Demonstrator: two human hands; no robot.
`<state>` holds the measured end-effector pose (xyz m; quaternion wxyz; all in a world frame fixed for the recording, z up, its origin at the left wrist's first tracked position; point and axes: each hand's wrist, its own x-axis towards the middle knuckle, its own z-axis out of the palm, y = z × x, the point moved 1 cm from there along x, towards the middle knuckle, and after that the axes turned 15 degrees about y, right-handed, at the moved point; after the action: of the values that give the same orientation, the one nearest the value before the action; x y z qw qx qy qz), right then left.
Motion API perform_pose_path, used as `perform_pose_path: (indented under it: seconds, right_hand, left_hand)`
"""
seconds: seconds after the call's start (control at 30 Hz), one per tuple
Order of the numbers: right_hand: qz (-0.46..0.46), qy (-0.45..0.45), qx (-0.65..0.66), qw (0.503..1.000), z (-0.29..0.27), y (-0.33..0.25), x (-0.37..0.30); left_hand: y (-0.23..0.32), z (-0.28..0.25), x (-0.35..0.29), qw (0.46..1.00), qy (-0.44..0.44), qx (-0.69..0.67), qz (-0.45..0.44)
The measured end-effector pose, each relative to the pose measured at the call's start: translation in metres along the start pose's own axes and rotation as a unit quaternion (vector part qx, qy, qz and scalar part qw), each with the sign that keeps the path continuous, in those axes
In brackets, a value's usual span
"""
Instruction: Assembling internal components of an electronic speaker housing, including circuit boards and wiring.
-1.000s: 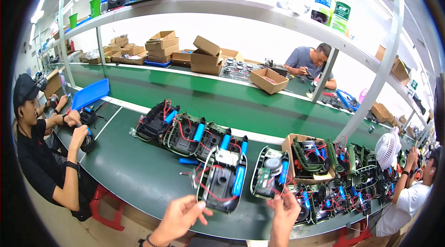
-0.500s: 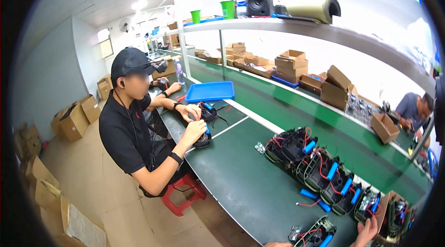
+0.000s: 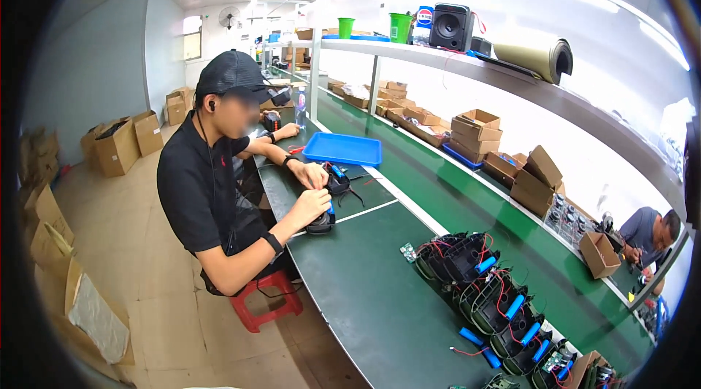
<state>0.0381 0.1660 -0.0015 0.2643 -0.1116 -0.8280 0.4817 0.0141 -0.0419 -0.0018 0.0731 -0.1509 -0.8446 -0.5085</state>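
Note:
Neither of my hands shows in the picture. Nearest to me, at the lower right, a row of dark green plastic housings (image 3: 504, 323) lies on the green worktable (image 3: 365, 279). Red wires and blue cylindrical batteries (image 3: 515, 306) sit in them. Two loose blue batteries (image 3: 480, 347) lie beside the row, with a red wire. A small circuit board (image 3: 407, 252) rests by the farthest housing (image 3: 456, 259). Another housing (image 3: 500, 383) is cut off by the lower edge.
A co-worker (image 3: 212, 170) in a black cap sits at the left, both hands on a dark part with a blue battery. Beyond lies a blue tray (image 3: 343, 149). The green conveyor belt (image 3: 438, 192) runs alongside cardboard boxes (image 3: 475, 130). Another person (image 3: 646, 236) works at the far right.
The view has swung upward and to the right-hand scene has dropped lower. Both my hands, earlier at the lower right by the housings, have left the picture.

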Motion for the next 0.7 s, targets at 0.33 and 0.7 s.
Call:
perform_pose_path:
  seconds: [0.33,0.7]
  right_hand:
    - [-0.172,0.086,-0.191,0.963,-0.016,-0.012,-0.006]
    - [-0.190,0.078,-0.247,0.947,0.017,0.000,-0.016]
  left_hand:
    - [-0.015,0.021,0.020,0.995,-0.029,0.006,0.100]
    - [-0.111,-0.124,-0.016,0.958,0.273,0.086,0.025]
